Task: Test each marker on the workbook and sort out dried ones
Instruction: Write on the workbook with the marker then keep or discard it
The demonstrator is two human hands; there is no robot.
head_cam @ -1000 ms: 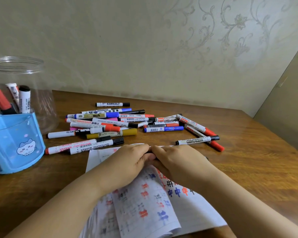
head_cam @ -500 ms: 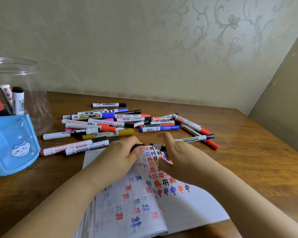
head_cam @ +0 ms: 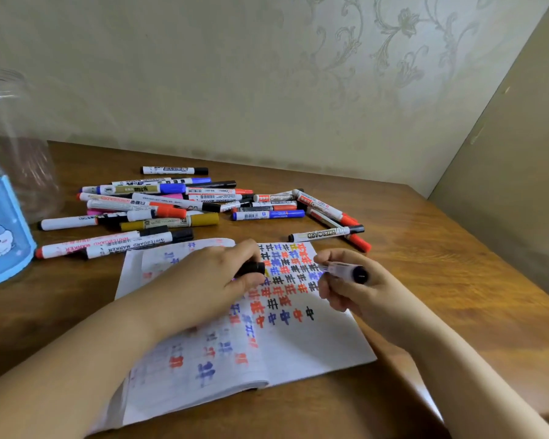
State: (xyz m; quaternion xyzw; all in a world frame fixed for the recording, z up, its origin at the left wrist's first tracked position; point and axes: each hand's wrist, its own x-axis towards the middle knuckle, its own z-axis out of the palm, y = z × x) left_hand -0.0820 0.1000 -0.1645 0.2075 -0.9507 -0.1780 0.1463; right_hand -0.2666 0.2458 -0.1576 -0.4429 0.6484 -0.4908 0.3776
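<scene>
Markers [head_cam: 159, 210] lie in a loose pile on a wooden table [head_cam: 425, 267], just behind an open workbook [head_cam: 298, 343] whose pages are covered in red, blue and black test marks. The right hand [head_cam: 355, 289] grips one uncapped marker [head_cam: 343, 270] above the right page — its tip points toward the marks. The left hand [head_cam: 216, 280] rests on the workbook and holds a black cap [head_cam: 252, 269]. The two hands are apart. A blue pen holder [head_cam: 4, 242] and a clear jar [head_cam: 23, 160] stand at the far left.
</scene>
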